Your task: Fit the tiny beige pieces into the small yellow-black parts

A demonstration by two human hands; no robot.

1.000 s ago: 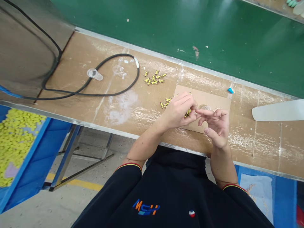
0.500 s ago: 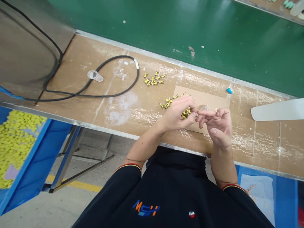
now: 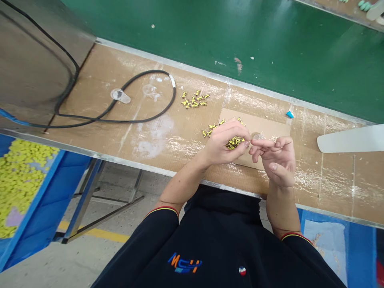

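Note:
My left hand (image 3: 225, 142) is bent into a pinch above a pile of small yellow-and-black pieces (image 3: 234, 143). Whatever lies between its thumb and fingertips is too small to make out. Facing it, my right hand (image 3: 279, 160) has its palm turned up and its fingers stretched out, their tips almost at the left fingertips. Just beyond the right fingers a small clear plastic cup (image 3: 258, 137) is partly covered by them. Under the pile and cup lies a flat cardboard sheet (image 3: 270, 123). A separate group of yellow-and-black pieces (image 3: 194, 101) rests farther left.
A looped black cable (image 3: 135, 121) and a clear plastic scoop-like piece (image 3: 120, 96) lie left on the cardboard-covered bench (image 3: 186, 148). Behind runs a green belt (image 3: 195, 44). A blue scrap (image 3: 289, 114) and a white panel (image 3: 348, 139) are right. Blue bins (image 3: 51, 192) flank below.
My right hand has shifted slightly to the right, and the left fingers have moved a little, showing more of the pile. Marks on the green belt have slid left.

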